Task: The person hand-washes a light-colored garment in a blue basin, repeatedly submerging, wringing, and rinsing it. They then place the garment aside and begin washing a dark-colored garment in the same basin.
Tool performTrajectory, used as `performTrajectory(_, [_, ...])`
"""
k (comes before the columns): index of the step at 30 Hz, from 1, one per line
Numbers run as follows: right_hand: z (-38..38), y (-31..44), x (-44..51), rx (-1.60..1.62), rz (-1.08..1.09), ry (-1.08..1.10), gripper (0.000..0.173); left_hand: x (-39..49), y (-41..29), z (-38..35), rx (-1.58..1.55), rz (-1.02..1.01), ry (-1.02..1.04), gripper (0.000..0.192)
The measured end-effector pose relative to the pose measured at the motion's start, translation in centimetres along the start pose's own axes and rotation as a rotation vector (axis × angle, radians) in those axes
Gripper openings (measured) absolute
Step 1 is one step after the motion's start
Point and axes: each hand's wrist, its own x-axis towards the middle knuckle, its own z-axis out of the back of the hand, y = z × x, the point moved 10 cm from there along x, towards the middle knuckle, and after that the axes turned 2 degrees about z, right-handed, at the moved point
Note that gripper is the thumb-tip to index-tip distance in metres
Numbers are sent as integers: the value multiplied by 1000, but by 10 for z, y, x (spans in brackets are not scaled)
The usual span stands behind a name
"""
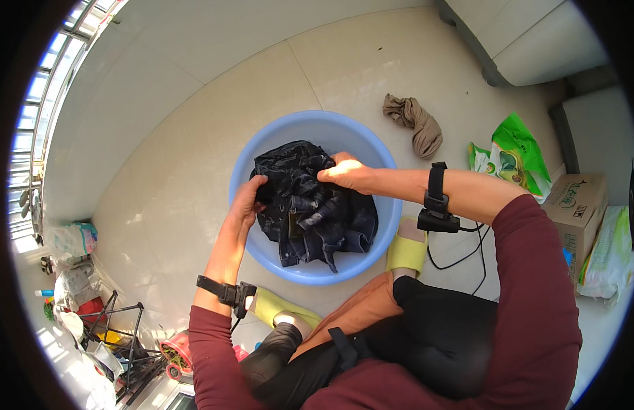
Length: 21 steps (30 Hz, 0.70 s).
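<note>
A blue plastic basin (317,274) stands on the tiled floor between my feet. Dark, bunched-up clothing (317,205), which looks wet and partly like denim, fills much of it. At its left side my left hand (250,197) grips a fold, the fingers partly hidden by the cloth. My right hand (347,173) pinches the upper right part of the same clothing, thumb on top. Whether there is water under the garment is hard to see.
A twisted brown cloth (416,125) lies on the floor beyond the basin. To the right are a green plastic bag (519,156), a cardboard box (575,205) and a black cable (455,264). A folding metal frame (125,333) and a red flowerpot (176,353) stand at left.
</note>
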Motion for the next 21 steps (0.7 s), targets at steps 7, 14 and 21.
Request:
performTrajectory(7, [-6,62,-62,-452,343,64,44,-113,-56,-7,440,-434,93,49])
performTrajectory(14, [-26,31,-100,-137,243,202,77,-143,-7,-61,280,-324,273,69])
performTrajectory(21, [-38,-23,-85,-812,-5,-181,88,-131,15,-104,770,-869,-224,51])
